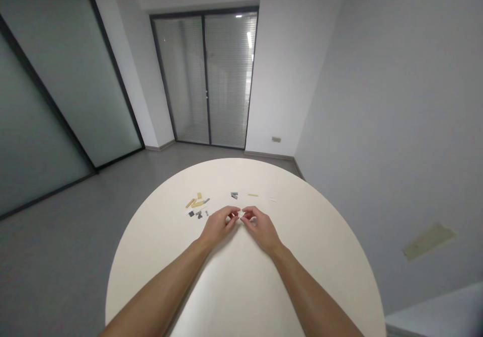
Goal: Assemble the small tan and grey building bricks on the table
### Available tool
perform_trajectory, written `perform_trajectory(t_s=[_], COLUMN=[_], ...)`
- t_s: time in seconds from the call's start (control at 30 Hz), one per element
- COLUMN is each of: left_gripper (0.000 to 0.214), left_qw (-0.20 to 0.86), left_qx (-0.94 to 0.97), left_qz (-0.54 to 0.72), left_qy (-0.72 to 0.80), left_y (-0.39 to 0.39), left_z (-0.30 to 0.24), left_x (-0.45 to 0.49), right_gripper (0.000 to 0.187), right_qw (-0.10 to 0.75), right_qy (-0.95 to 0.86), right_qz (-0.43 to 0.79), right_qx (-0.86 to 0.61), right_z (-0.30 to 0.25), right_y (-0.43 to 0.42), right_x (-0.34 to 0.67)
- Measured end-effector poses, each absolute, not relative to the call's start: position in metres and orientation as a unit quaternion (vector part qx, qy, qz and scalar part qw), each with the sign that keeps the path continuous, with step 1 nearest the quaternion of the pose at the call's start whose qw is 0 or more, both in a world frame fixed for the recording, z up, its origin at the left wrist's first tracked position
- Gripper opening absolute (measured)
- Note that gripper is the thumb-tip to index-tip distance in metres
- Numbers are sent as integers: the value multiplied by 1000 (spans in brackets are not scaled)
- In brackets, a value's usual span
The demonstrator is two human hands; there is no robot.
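My left hand (223,221) and my right hand (259,225) meet fingertip to fingertip over the round white table (241,286). Both are closed in a pinch around a tiny pale piece (240,215), too small to name and mostly covered by the fingers. Just beyond the hands lie small grey pieces (234,195) and a thin yellow strip (252,194). Left of my left hand is a loose group of yellow bars (197,204), a dark square piece (191,214) and several small grey parts (199,216).
A couple of thin white sticks (272,199) lie to the right on the tabletop. Beyond the table's curved far edge stand a glazed double door with blinds (226,85) and frosted glass panels (68,65). A plain wall (396,125) runs along the right.
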State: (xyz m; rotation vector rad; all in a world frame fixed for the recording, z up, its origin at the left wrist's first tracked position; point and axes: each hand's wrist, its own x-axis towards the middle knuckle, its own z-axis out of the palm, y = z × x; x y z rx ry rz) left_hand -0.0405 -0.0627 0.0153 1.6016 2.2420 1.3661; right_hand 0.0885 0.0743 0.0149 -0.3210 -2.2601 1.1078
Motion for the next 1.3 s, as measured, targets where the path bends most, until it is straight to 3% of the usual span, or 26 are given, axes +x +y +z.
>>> perform_trajectory(t_s=[1.3], left_gripper=[19], left_qw=[66], left_qx=[461], left_qz=[485], left_qy=[740], left_y=[-62], left_z=[14], left_x=[-39], right_gripper=[18], right_qw=[274], right_qy=[-839], right_qz=[454], right_qx=[-122], right_z=[18], right_y=[78], right_x=[76])
